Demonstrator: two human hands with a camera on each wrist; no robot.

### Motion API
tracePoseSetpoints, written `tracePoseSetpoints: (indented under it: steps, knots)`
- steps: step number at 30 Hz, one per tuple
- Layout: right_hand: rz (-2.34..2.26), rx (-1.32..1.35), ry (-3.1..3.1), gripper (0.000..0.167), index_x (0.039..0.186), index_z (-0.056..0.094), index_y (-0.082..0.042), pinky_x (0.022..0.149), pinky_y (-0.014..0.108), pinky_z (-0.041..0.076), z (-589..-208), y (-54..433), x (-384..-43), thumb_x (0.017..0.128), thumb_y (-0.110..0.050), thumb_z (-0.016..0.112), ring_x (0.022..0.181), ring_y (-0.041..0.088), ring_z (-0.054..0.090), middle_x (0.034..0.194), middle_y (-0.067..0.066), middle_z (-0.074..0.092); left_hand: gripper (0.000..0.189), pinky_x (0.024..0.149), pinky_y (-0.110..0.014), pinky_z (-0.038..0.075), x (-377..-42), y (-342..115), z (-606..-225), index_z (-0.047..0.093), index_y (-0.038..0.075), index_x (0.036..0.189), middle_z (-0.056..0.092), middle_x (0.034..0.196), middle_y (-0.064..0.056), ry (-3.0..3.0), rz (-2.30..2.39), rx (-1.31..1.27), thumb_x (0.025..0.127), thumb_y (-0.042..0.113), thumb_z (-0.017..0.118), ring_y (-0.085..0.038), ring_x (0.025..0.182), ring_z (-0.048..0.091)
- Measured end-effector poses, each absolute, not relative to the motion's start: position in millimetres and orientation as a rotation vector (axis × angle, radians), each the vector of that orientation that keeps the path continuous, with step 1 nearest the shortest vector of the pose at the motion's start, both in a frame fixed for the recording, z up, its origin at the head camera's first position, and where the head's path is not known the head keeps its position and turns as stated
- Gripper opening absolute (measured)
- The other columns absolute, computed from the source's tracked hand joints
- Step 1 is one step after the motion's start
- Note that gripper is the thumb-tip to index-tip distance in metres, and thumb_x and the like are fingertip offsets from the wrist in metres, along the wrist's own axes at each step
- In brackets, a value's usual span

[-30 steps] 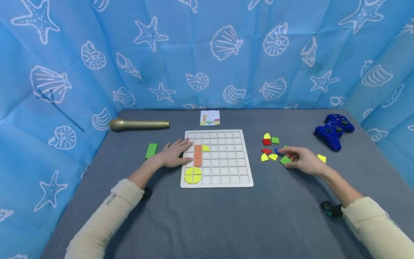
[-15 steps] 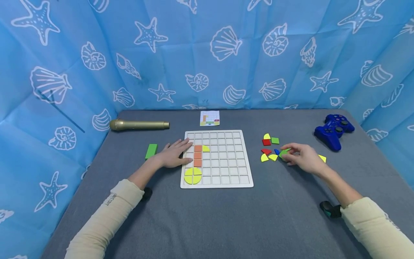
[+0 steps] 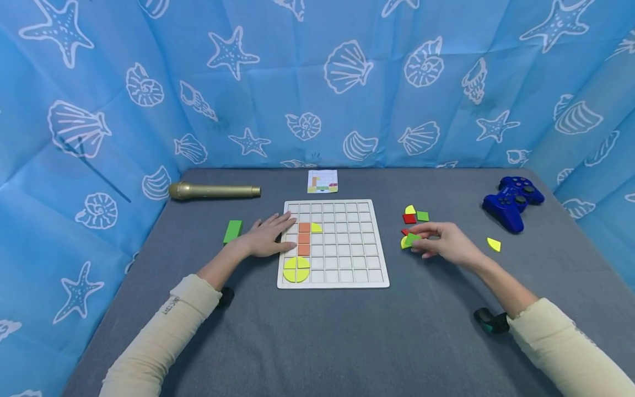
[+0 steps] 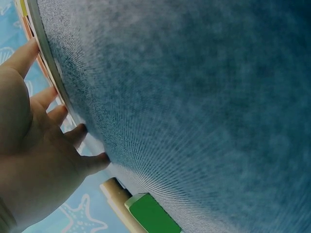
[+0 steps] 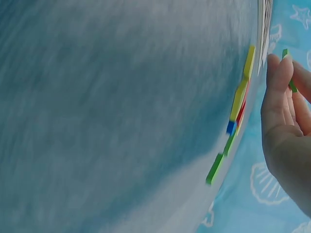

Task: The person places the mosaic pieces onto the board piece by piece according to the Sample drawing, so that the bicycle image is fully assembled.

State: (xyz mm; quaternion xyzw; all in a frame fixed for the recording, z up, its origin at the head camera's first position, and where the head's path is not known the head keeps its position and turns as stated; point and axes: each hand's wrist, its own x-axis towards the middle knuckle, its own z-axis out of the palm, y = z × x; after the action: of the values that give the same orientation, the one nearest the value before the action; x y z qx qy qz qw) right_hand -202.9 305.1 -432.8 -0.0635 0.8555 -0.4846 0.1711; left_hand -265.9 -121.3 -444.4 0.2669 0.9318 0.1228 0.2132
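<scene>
Aloft, a green tile (image 3: 412, 239), pinched in right fingers (image 5: 279, 82).

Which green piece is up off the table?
The green piece pinched in the right hand. The other green pieces lie on the table, and the bigger green block stands near the left hand.

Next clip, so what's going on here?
A person's left hand rests on the left edge of a gridded board, while the right hand pinches a green tile over loose tiles right of the board. On the board are three orange tiles in a column, one yellow quarter beside the top one, and four more forming a circle. Behind the board lies a card with a coloured pattern.
</scene>
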Motion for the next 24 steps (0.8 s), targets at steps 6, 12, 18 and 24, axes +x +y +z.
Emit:
tracePoseSetpoints:
  steps: [6, 12, 18, 24]
  knots:
    - [-1.435, -0.22, 2.348, 0.042, 0.128, 0.054, 0.008, 0.074, 0.035, 0.055, -432, 287, -203, 0.093, -0.012, 0.064, 0.084, 0.023, 0.065, 0.106, 0.019, 0.058, 0.074, 0.108, -0.062, 0.003, -266, -122, -445, 0.017, 0.014, 0.154, 0.008, 0.159, -0.008, 2.587, 0.347, 0.743, 0.097, 0.05, 0.048, -0.033, 0.143, 0.004]
    - [-1.427, -0.218, 2.328, 0.041, 0.129, 0.054, 0.008, 0.076, 0.035, 0.055, -431, 270, -207, 0.092, -0.01, 0.064, 0.083, 0.023, 0.064, 0.105, 0.019, 0.057, 0.074, 0.108, -0.062, 0.004, -267, -123, -447, 0.017, 0.016, 0.155, 0.008, 0.159, -0.007, 2.591, 0.333, 0.745, 0.097, 0.051, 0.047, -0.033, 0.143, 0.004]
    - [-1.452, -0.262, 2.288, 0.039, 0.125, 0.057, 0.008, 0.074, 0.035, 0.055, -434, 249, -212, 0.09, -0.008, 0.066, 0.083, 0.024, 0.065, 0.098, 0.017, 0.058, 0.074, 0.109, -0.06, 0.003, -268, -123, -448, 0.015, 0.017, 0.155, 0.006, 0.159, -0.005, 2.589, 0.324, 0.733, 0.097, 0.052, 0.046, -0.031, 0.144, 0.003]
    - [-1.496, -0.268, 2.186, 0.038, 0.125, 0.057, 0.008, 0.074, 0.035, 0.055, -434, 230, -212, 0.09, -0.006, 0.066, 0.077, 0.021, 0.065, 0.091, 0.015, 0.058, 0.075, 0.109, -0.06, 0.004, -268, -123, -449, 0.015, 0.018, 0.155, 0.006, 0.159, -0.004, 2.586, 0.323, 0.73, 0.096, 0.053, 0.046, -0.03, 0.144, 0.003]
